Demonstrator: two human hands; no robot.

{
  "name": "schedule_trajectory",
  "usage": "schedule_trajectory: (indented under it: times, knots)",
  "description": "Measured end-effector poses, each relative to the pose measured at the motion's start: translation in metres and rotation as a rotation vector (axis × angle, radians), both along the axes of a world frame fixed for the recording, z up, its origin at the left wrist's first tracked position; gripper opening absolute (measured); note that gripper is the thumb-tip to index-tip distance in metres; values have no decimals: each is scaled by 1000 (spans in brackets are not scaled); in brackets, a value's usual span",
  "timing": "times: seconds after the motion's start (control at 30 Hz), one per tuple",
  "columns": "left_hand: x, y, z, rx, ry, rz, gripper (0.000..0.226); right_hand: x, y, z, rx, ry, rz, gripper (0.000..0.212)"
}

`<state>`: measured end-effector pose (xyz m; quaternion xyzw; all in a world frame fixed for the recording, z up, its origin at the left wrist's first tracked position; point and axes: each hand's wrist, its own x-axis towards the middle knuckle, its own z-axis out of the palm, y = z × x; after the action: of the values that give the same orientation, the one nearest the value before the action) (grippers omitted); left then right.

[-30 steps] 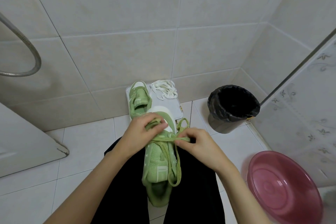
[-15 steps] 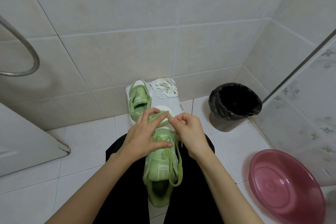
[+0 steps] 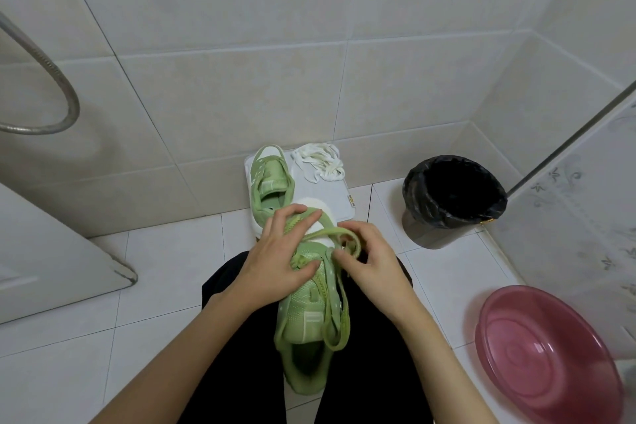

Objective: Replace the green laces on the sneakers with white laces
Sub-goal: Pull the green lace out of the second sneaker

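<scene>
A green sneaker (image 3: 306, 327) lies on my lap, toe pointing away from me. My left hand (image 3: 275, 262) rests on its forefoot, thumb pressed against the lacing. My right hand (image 3: 368, 262) pinches the green lace (image 3: 339, 317) at the upper eyelets; a slack loop of it hangs down the shoe's right side. The second green sneaker (image 3: 270, 179) stands on a white board (image 3: 330, 196) against the wall. A heap of white laces (image 3: 318, 162) lies on that board beside it.
A bin (image 3: 451, 200) lined with a black bag stands on the floor tiles to the right. A pink basin (image 3: 547, 358) sits at the lower right beside a glass panel (image 3: 585, 203). A metal shower hose (image 3: 51, 79) loops at the left wall.
My right hand went from the lace at the shoe's right side up to the toe end and has now come back a little, drawing out a loop. My left hand stayed on the forefoot.
</scene>
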<state>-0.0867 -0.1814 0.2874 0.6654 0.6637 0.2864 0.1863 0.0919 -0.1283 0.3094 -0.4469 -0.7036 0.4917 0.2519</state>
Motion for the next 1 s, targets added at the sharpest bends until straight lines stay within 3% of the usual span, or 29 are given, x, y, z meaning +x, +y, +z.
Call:
schedule_trajectory:
  times: [0.1, 0.17, 0.5, 0.9, 1.0]
  knots:
    - [2, 1, -1, -8, -41, 9, 74, -1, 6, -4, 238, -338, 89, 13]
    - [2, 2, -2, -36, -59, -7, 75, 1, 8, -5, 268, -415, 111, 20]
    - [22, 14, -5, -69, 49, 166, 73, -4, 10, -4, 282, -368, 94, 19]
    - [16, 15, -1, -32, 241, 151, 70, -3, 18, -5, 178, -319, 51, 16]
    - [13, 16, -1, -42, 190, 101, 72, 1, 22, -4, 145, -297, 26, 9]
